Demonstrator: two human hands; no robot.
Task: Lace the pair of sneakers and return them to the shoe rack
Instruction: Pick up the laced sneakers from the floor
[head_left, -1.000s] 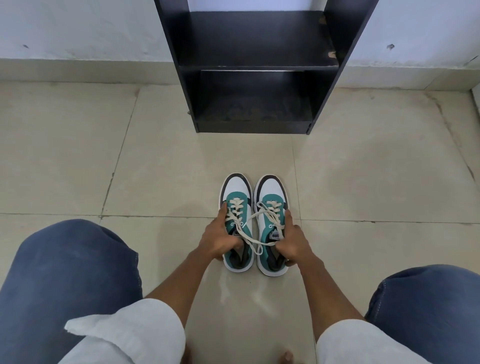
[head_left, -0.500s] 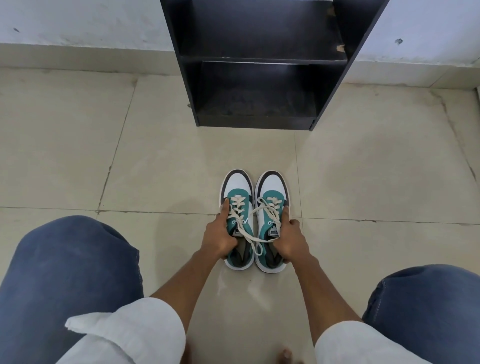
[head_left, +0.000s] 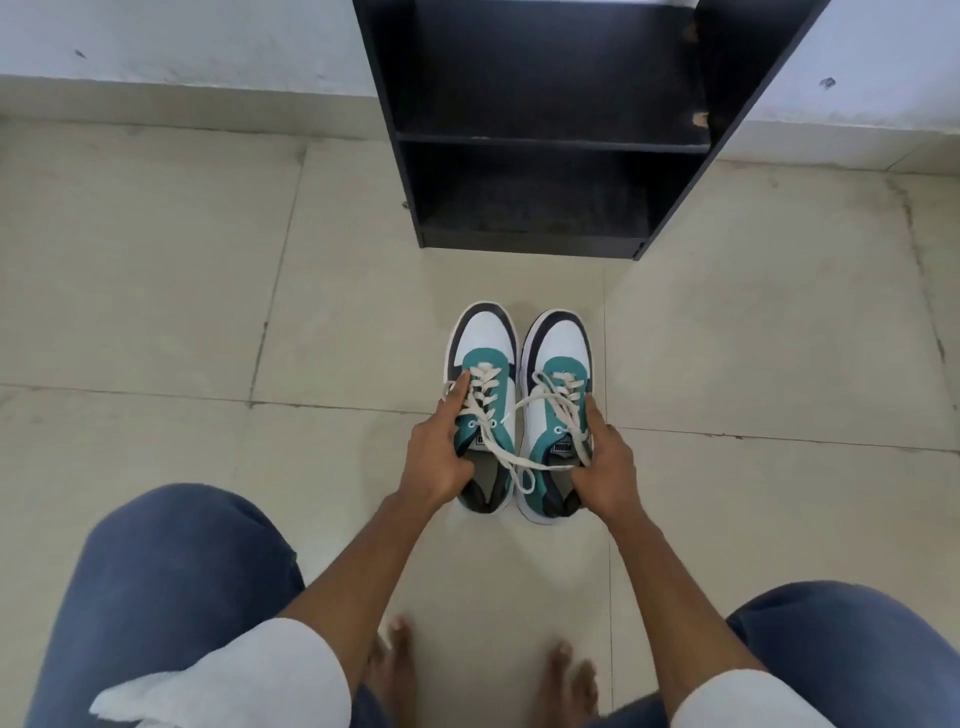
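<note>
Floor: we see pale beige tiles (head_left: 156, 291) with thin dark joints and some stains.
Wall: white (head_left: 182, 36), with a beige skirting (head_left: 171, 101) along its foot.
Clothes: we see blue jeans (head_left: 171, 582) and rolled white sleeves (head_left: 270, 680).
Feet: bare toes (head_left: 397, 644) rest on the floor.

we see two teal, white and dark sneakers side by side on the tiled floor (head_left: 182, 291), toes toward the black shoe rack (head_left: 540, 124), which stands against the wall, its two visible shelves bare. our left hand (head_left: 434, 457) grips the outer side of the left sneaker (head_left: 485, 410), and our right hand (head_left: 605, 465) grips the outer side of the right sneaker (head_left: 553, 415). cream laces (head_left: 511, 447) run through both shoes, loose ends trailing across between them. our knees in blue jeans frame the bottom corners, bare toes below.
</note>
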